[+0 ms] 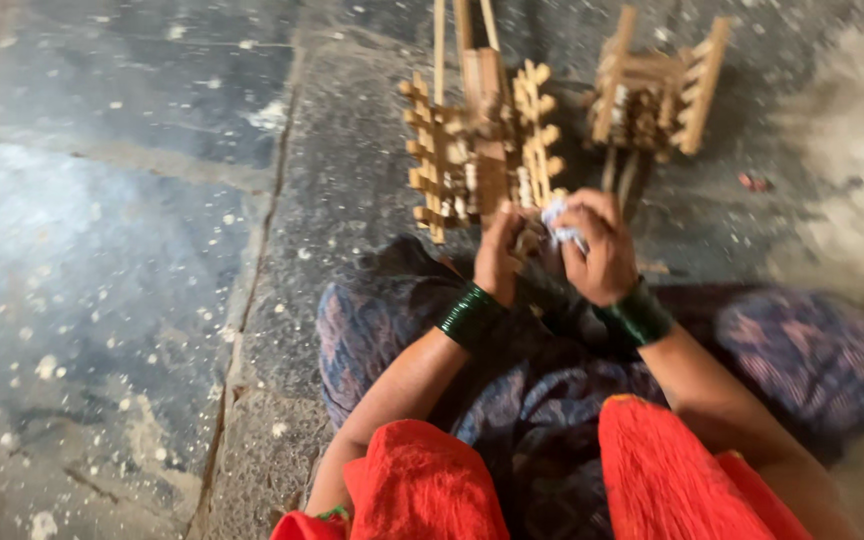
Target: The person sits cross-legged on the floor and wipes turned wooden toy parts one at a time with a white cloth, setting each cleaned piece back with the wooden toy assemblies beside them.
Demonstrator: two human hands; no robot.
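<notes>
My hands working a small pale scrap in front of a wooden frame, seated on the stone floor.
My right hand pinches the pale scrap; my left hand closes beside it, steadying against the near slatted wooden frame, kept within reach; a second frame lies beyond on the floor.

Left hand, right hand raised together, fingers curled, wrists bangled.

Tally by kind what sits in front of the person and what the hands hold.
Wooden spool frames: 2, the near wooden frame and the far wooden frame
Pale thread bundle: 1, in the right hand; left hand beside it
Total: 3
</notes>
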